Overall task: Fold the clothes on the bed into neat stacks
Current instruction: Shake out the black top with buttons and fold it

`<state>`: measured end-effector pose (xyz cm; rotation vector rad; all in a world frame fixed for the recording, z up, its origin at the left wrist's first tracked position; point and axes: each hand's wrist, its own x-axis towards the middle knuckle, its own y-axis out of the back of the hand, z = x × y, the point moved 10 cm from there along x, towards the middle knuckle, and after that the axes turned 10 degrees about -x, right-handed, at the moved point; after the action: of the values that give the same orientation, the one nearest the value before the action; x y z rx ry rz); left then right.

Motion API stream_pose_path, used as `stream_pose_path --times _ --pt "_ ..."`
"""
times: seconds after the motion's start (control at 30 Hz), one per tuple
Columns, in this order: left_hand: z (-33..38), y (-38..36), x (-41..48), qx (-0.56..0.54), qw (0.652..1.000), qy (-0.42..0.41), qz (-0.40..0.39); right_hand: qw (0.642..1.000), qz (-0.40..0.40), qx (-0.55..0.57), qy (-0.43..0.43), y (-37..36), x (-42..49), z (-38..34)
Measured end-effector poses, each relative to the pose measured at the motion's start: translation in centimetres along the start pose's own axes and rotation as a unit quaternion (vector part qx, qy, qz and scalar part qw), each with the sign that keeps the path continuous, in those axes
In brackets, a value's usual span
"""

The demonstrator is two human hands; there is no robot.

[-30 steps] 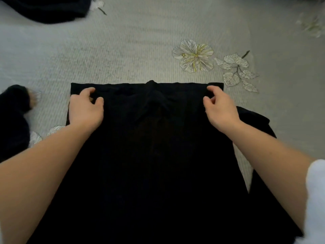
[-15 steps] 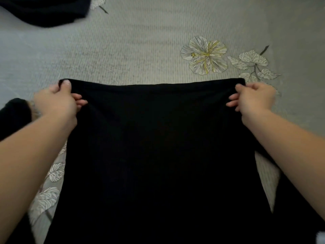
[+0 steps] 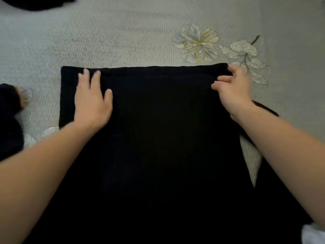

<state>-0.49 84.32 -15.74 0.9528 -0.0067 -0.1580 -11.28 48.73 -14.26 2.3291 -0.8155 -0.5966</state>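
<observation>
a black garment (image 3: 158, 138) lies spread flat on the bed (image 3: 123, 41), filling the middle and near part of the view, with its straight far edge running left to right across the pale ribbed bedspread. a narrow band runs along that far edge, like a hem or a fold; which one cannot be told. the left hand (image 3: 91, 101) lies palm down on the garment near its far left corner, fingers straight and slightly spread, pressing the cloth flat and grasping nothing. the right hand (image 3: 233, 92) is at the far right corner with its fingers curled toward the edge; whether they pinch the cloth or only rest on it cannot be told. both bare forearms reach in from the near side over the garment. just beyond the far edge, on the right, the bedspread shows an embroidered flower (image 3: 196, 44) and a sprig of leaves (image 3: 246, 55), the leaves partly behind the right hand. another dark piece of clothing (image 3: 8, 120) sits at the left edge of the view, apart from the spread garment, and a further dark heap (image 3: 35, 3) shows at the top left corner. more black cloth extends under the right forearm. a bit of white sleeve (image 3: 313, 235) shows at the bottom right corner.
</observation>
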Motion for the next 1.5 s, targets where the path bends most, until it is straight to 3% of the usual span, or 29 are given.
stream_pose_path --times 0.07,0.13,0.27,0.37,0.47,0.57,0.7,0.8,0.97,1.07,1.17,1.23,1.3,1.4,1.5 --pt "4.4 -1.9 -5.0 -0.018 0.997 -0.067 -0.020 0.998 0.038 -0.035 0.041 2.6 -2.3 0.4" --pt "8.5 -5.0 -12.3 -0.060 0.986 -0.117 -0.098 0.991 0.101 -0.065 0.051 6.4 -4.8 2.6" --pt "14.1 -11.0 -27.8 -0.044 0.949 -0.234 -0.207 0.973 0.206 -0.082 -0.064 14.2 -9.0 11.3" --pt "15.1 -14.2 -33.5 0.015 0.938 -0.252 -0.238 0.964 0.129 -0.153 -0.173 15.0 -10.9 17.1" --pt "15.3 -15.7 -35.3 0.063 0.930 -0.260 -0.253 0.965 0.026 -0.230 -0.124 13.4 -11.1 17.3" --pt "15.1 -15.7 -35.6 0.096 0.930 -0.266 -0.234 0.982 0.084 -0.004 -0.167 15.9 -12.3 17.1" --pt "15.4 -15.7 -35.5 0.112 0.939 -0.237 -0.222 0.911 0.207 0.245 -0.261 22.9 -16.3 19.1" --pt "17.0 -15.7 -35.9 0.085 0.957 -0.176 -0.214 0.884 0.257 0.262 -0.291 27.0 -20.3 21.0" --pt "19.4 -18.2 -41.0 0.092 0.934 -0.249 -0.238 0.859 0.267 0.281 -0.335 27.8 -24.7 22.2" --pt "19.2 -18.5 -41.4 0.084 0.941 -0.228 -0.234 0.867 0.318 0.280 -0.263 28.3 -24.7 18.2" --pt "19.1 -18.0 -41.1 0.065 0.942 -0.217 -0.246 0.897 0.330 0.271 -0.116 26.7 -23.6 10.8" --pt "18.7 -18.1 -41.0 0.058 0.942 -0.207 -0.259 0.946 0.253 0.203 0.020 23.1 -22.8 4.0" --pt "18.7 -18.2 -41.1 0.066 0.934 -0.208 -0.282 0.984 0.055 0.112 0.125 15.5 -23.0 -1.7" --pt "19.1 -18.5 -41.4 0.097 0.910 -0.254 -0.314 0.951 -0.260 -0.028 0.167 3.8 -26.2 -2.5" --pt "20.5 -17.4 -41.6 0.103 0.897 -0.280 -0.326 0.907 -0.359 -0.150 0.163 0.6 -27.8 1.9"
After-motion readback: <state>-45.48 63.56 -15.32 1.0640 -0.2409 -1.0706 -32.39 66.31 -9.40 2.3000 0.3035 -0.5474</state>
